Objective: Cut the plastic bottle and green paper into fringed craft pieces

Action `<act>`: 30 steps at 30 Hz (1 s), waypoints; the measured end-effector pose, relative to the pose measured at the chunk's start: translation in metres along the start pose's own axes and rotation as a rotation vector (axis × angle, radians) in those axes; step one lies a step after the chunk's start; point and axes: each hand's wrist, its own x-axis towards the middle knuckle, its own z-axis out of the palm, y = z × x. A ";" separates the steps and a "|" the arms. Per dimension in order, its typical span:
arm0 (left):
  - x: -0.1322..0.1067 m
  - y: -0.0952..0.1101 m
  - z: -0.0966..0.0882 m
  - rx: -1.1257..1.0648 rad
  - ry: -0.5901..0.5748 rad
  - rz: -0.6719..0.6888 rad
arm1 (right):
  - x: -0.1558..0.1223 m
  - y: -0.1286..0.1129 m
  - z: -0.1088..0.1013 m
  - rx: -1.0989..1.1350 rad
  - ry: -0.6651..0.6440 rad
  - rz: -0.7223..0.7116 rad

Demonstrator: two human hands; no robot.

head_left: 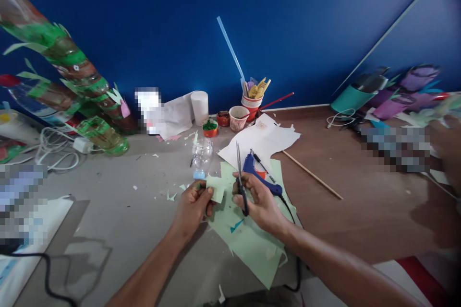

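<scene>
My left hand (196, 206) pinches a small piece of pale green paper (216, 189) between thumb and fingers. In my right hand (260, 203) is a pair of scissors (239, 165), its blades pointing up and away from me, just right of the paper piece. Beneath both hands lies a larger pale green sheet (248, 249), with a scrap of blue paper (236, 226) on it. Behind my right hand rests a blue glue gun (252, 165) with a black pen (264, 169) beside it. A clear plastic bottle piece (202, 156) lies beyond my left hand.
Paint cups (210, 127), a paper cup (238, 118) and a cup of plastic forks (252, 100) stand by the blue wall. Painted bottles (79, 72) lean at left near a white cable (57, 148). A wooden stick (312, 174) lies right. Another person's hand (446, 144) shows at far right.
</scene>
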 end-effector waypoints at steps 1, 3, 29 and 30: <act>-0.001 0.000 0.001 0.000 -0.007 -0.007 | 0.000 -0.001 0.000 0.001 -0.002 -0.003; -0.001 0.001 0.001 0.002 0.002 -0.014 | -0.001 -0.003 -0.001 -0.045 -0.008 -0.036; 0.000 0.009 0.004 -0.336 0.116 -0.020 | -0.012 -0.006 0.007 -0.471 -0.167 -0.182; 0.000 0.009 0.004 -0.341 0.108 -0.027 | -0.012 -0.006 0.007 -0.479 -0.168 -0.186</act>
